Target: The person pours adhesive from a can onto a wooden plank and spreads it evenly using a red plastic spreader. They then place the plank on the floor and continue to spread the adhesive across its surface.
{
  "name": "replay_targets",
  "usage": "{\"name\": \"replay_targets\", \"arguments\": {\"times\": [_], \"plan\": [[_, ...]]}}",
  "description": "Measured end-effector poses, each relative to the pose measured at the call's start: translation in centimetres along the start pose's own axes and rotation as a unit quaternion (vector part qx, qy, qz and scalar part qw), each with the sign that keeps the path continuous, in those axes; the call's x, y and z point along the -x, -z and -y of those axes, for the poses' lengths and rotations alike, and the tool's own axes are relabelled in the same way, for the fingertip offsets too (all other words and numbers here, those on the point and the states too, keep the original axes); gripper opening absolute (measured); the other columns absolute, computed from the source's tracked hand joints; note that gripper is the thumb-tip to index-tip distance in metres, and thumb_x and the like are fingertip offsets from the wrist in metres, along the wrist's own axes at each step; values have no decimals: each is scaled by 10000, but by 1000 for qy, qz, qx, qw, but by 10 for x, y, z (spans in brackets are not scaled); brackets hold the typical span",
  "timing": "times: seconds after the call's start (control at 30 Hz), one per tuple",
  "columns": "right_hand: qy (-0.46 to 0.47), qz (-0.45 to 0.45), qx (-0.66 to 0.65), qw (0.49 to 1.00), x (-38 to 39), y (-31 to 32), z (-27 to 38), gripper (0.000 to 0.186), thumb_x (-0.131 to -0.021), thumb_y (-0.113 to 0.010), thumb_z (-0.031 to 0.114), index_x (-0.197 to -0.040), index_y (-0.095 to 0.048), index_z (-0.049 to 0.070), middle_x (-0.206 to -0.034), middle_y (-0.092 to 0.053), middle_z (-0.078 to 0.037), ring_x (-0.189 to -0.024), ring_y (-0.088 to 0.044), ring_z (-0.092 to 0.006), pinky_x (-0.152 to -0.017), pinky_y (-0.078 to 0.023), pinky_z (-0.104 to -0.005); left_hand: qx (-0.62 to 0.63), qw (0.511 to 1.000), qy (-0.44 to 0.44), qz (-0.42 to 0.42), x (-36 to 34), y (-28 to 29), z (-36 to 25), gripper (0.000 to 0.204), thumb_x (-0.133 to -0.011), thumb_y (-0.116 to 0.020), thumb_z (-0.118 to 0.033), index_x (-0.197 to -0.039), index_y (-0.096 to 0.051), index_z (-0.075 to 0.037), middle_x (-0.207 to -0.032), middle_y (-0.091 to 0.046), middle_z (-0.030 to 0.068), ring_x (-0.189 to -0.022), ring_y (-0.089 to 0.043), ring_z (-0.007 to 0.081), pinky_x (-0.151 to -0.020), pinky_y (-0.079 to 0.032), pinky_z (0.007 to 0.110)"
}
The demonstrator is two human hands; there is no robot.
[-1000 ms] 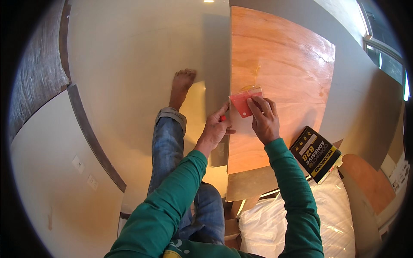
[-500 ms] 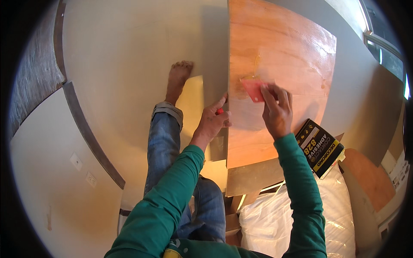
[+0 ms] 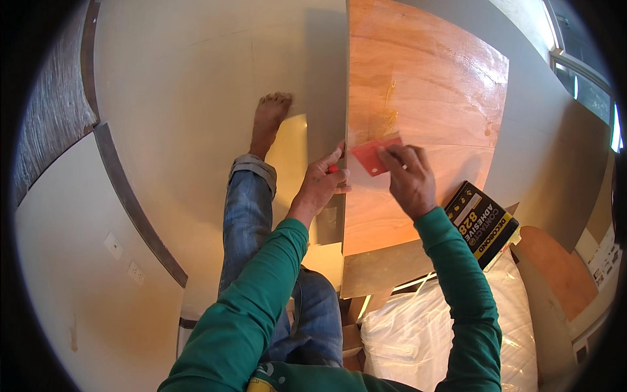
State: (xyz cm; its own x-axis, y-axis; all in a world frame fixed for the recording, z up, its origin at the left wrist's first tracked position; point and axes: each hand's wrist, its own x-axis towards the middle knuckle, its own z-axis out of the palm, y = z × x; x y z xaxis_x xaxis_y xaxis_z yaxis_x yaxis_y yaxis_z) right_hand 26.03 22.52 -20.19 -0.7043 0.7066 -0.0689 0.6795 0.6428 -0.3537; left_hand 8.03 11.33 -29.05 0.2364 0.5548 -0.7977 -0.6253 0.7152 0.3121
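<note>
A flat red plastic spreader (image 3: 369,157) is pinched in my right hand (image 3: 413,181), its edge tilted against the reddish plywood board (image 3: 424,78). Amber streaks of glue (image 3: 390,101) lie on the wood just beyond the spreader, and the far right of the surface looks wet and shiny. My left hand (image 3: 316,186) is closed at the board's left edge, its fingertips against that edge. Between its fingers shows a small red thing (image 3: 333,168), mostly hidden, whose kind I cannot make out.
Right of the board, a black and yellow adhesive tin (image 3: 482,221) stands tilted in view. Clear plastic wrapping (image 3: 418,333) covers something below it. A large grey panel (image 3: 548,144) lies beyond the board. My bare foot (image 3: 269,121) rests on the floor at left.
My right hand has drawn the spreader toward me and slightly left, uncovering more of the amber glue streak. My left hand stays at the board's edge.
</note>
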Motion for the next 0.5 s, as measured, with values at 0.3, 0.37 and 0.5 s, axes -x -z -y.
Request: {"name": "replay_targets", "arguments": {"times": [0.3,0.37,0.5], "plan": [[60,-79,66,993,-60,10,-94,433,-739,-656,-80,-1125,-738,99,-1139,-666,-68,-1072,-632,-326,-880,-571,-397,-18,1000,0,13,-2,-8,-2,718,-920,-657,-103,-1589,-401,-142,-1475,-522,24,-859,-602,110,-908,-610,392],[64,-49,64,995,-53,9,-97,443,-728,-651,-84,-1128,-727,90,-1136,-663,-70,-1065,-627,-325,-877,-569,-398,-22,1000,-6,6,-1,-5,-6,719,-920,-654,-102,-1591,-396,-137,-1511,-496,30,-864,-597,114,-914,-610,394],[28,11,38,999,1,16,-90,450,-714,-651,-89,-1129,-713,73,-1130,-660,-69,-1040,-619,-324,-879,-564,-404,-28,1000,2,-5,0,-6,-6,726,-920,-652,-92,-1594,-385,-128,-1488,-512,32,-850,-593,115,-907,-615,391]]}}
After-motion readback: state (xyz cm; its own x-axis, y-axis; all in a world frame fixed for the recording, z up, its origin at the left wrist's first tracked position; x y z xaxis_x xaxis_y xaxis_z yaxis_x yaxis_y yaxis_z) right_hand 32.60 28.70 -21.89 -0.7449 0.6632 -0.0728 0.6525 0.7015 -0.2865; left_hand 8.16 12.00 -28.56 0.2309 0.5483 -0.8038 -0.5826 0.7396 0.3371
